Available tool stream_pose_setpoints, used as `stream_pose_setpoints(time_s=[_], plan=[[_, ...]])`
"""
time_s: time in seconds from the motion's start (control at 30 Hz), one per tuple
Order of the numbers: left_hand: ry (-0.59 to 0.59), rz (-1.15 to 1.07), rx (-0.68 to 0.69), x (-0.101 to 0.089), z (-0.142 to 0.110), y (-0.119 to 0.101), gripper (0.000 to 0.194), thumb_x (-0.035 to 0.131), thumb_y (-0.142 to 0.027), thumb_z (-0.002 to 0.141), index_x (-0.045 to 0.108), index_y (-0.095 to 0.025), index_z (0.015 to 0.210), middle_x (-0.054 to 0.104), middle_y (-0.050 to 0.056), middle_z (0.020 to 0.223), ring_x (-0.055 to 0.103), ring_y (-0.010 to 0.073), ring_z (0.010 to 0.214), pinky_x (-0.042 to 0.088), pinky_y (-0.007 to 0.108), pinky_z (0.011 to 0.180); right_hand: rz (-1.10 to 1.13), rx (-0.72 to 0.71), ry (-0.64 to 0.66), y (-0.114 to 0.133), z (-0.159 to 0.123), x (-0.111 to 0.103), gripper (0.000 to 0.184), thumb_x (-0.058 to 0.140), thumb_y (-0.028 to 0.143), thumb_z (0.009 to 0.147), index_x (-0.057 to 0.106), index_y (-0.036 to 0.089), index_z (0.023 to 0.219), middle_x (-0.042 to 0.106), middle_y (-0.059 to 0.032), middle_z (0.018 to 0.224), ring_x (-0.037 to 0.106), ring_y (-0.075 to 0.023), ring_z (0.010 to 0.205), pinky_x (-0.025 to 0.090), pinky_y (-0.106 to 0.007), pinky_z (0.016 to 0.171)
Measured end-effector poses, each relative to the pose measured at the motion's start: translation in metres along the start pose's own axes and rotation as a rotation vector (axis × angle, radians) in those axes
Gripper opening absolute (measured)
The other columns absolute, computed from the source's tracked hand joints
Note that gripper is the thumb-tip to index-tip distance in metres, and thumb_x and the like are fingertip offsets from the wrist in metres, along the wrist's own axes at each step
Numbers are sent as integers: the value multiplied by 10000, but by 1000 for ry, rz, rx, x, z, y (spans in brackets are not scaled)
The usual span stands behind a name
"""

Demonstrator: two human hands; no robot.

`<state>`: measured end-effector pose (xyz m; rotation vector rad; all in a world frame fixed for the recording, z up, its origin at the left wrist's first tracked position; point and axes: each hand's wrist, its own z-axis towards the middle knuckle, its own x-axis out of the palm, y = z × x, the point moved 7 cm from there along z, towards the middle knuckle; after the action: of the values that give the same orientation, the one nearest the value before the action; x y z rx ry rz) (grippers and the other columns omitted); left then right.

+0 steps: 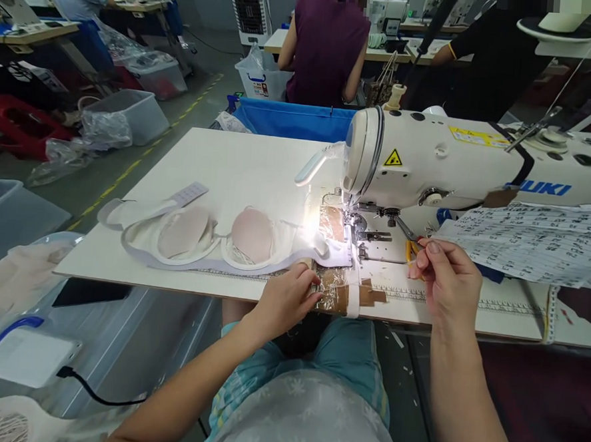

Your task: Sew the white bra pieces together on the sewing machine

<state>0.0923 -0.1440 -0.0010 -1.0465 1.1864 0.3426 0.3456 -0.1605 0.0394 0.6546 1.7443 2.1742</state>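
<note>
A white bra [214, 246] with pale pink cup pads lies along the sewing table, its right end under the presser area of a white sewing machine [424, 155]. My left hand [291, 291] rests by the table's front edge, fingers loosely bent and apart, fingertips at the lower edge of the bra's band. My right hand [447, 273] is closed on small orange-handled scissors [411, 245], right of the needle area. Their grey blades point up and left toward the machine; part of the handles is hidden by my fingers. A bright lamp glares over the bra's right end.
A printed cloth or paper sheet [529, 242] lies under the machine arm. A measuring tape strip [550, 315] hangs at the table's front edge. Plastic bins [132, 114] stand on the left; a black phone-like slab [91, 293] lies nearer. A person in purple [329, 46] sits ahead.
</note>
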Motion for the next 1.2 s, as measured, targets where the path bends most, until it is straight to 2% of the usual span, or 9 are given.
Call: stream_pose_setpoints(time_s=[0.17, 0.33, 0.53, 0.93, 1.1, 1.2], plan=[[17, 43, -13, 6, 6, 1, 182, 413, -297, 944, 540, -195, 862, 592, 52, 927, 604, 182, 785, 417, 273, 632, 2, 3, -10, 2, -1, -5, 171, 727, 329, 742, 667, 181, 803, 530, 56, 533, 501, -78, 420, 442, -220, 430], [-32, -178, 1, -1, 1, 5, 169, 401, -271, 935, 507, -192, 830, 597, 45, 838, 577, 178, 736, 413, 284, 643, 6, 24, -48, 2, 2, -13, 205, 739, 358, 723, 655, 189, 802, 540, 61, 531, 493, -71, 402, 445, -205, 404], [-10, -387, -72, -6, -4, 11, 185, 393, -297, 936, 495, -195, 819, 584, 1, 717, 543, 149, 640, 398, 262, 614, 78, 67, -115, -4, 5, -27, 272, 779, 416, 671, 638, 208, 774, 531, 75, 537, 477, -57, 382, 445, -197, 384], [8, -448, -130, -5, -8, 17, 200, 396, -329, 928, 494, -192, 819, 607, 12, 731, 543, 148, 635, 397, 250, 573, 94, 20, -161, -1, 12, -42, 179, 751, 381, 709, 641, 248, 756, 478, 57, 543, 424, -88, 406, 393, -259, 387], [-4, -441, -127, -5, -8, 18, 197, 422, -331, 923, 512, -187, 823, 600, 3, 716, 534, 139, 625, 387, 237, 563, 33, 0, -125, 2, 6, -34, 181, 729, 397, 735, 639, 243, 763, 440, 69, 533, 422, -78, 406, 395, -241, 401], [10, -489, -130, -5, -9, 18, 212, 427, -348, 923, 521, -185, 826, 604, 1, 717, 529, 131, 609, 386, 230, 552, -138, -57, 31, 4, -8, -12, 146, 665, 363, 805, 665, 224, 851, 465, 63, 564, 457, -72, 429, 408, -229, 437]])
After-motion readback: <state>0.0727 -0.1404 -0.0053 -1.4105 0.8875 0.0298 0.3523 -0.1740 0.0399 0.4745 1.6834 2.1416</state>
